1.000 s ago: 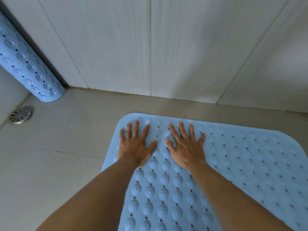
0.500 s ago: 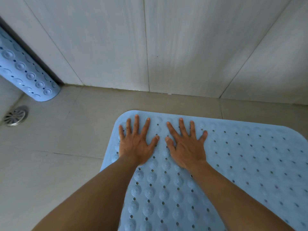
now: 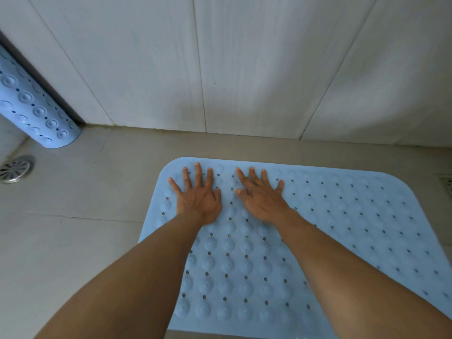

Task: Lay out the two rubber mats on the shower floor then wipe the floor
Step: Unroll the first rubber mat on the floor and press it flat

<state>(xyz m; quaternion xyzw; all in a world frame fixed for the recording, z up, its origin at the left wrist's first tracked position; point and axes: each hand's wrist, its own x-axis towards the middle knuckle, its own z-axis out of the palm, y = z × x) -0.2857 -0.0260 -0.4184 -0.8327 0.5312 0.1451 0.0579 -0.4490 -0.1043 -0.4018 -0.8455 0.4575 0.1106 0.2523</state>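
Note:
A light blue rubber mat point(image 3: 342, 216) with holes and round bumps lies flat on the beige tiled shower floor point(image 3: 73, 241), its far edge a short way from the wall. My left hand point(image 3: 198, 194) and my right hand point(image 3: 261, 194) press flat on its far left corner, fingers spread and straight, side by side. A second blue rubber mat point(image 3: 31, 106) stands rolled up and leaning in the left corner against the wall.
A round metal floor drain point(image 3: 16, 168) sits at the far left below the rolled mat. A square drain grate point(image 3: 446, 183) shows at the right edge beside the flat mat. White tiled wall point(image 3: 220, 69) runs along the back.
Both hands slid a little farther toward the mat's far edge, still pressing flat. The view shifted slightly, bringing the right drain grate into sight.

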